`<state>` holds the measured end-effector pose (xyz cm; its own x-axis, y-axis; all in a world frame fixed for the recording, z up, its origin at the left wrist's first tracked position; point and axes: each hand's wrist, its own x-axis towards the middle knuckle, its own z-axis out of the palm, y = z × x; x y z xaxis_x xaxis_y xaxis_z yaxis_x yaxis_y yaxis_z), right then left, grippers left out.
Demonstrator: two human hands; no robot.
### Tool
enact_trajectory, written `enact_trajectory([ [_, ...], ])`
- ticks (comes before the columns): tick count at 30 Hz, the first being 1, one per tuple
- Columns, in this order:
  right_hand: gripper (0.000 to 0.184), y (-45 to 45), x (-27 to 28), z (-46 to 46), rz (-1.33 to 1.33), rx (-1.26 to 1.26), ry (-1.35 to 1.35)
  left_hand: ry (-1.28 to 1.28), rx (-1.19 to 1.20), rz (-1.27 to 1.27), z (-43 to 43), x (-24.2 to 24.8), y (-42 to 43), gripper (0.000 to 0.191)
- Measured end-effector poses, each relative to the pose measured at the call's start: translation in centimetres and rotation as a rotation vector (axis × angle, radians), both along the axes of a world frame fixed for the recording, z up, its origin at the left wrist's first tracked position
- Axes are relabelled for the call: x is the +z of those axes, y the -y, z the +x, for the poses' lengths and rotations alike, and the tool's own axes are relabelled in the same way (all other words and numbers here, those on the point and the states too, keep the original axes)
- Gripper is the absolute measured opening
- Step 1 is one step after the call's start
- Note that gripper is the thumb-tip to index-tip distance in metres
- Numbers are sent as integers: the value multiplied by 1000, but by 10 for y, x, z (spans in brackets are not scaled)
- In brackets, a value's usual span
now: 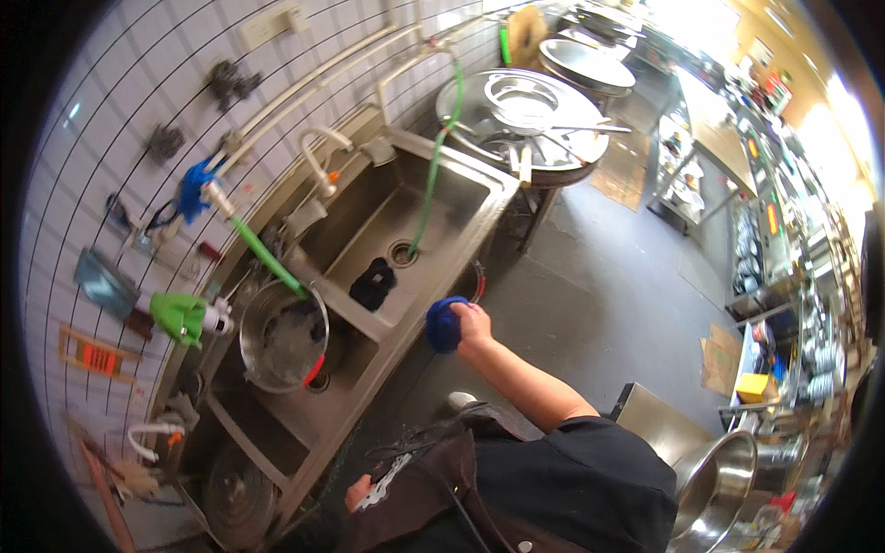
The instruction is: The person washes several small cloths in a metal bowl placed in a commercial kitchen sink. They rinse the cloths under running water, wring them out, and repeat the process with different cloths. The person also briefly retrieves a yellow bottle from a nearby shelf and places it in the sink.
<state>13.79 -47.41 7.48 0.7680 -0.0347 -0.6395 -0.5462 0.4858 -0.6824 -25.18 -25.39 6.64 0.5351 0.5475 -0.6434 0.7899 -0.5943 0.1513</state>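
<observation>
My right hand [474, 327] grips a bunched dark blue cloth [445, 325] just outside the front rim of a stainless steel sink [415, 352]. Only part of my left hand [358, 492] shows, beside my brown apron [422, 494]; its fingers are mostly hidden. In the nearer basin stands a metal bucket [285, 370] with a red grip on its handle, holding cloudy water. A green hose [266, 256] runs from a wall tap into it. Another dark cloth [374, 285] lies in the farther basin, close to the drain [402, 254].
A second green hose [434, 166] hangs into the farther basin. Past the sink's end, a large round metal lid [449, 104] carries a bowl and utensils. Behind me are a steel surface [657, 422] and a large steel pot [719, 477]. Cardboard [721, 356] lies on the grey floor.
</observation>
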Motion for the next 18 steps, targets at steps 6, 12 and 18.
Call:
enact_trajectory([
  [6,22,-26,34,-15,108,69,-3,302,44,-67,-39,73,3,29],
  [12,24,-59,46,-30,82,159,26,505,15,91,-50,83,11,14],
  [18,25,-82,24,-35,125,285,12,476,71,155,-32,28,11,10],
])
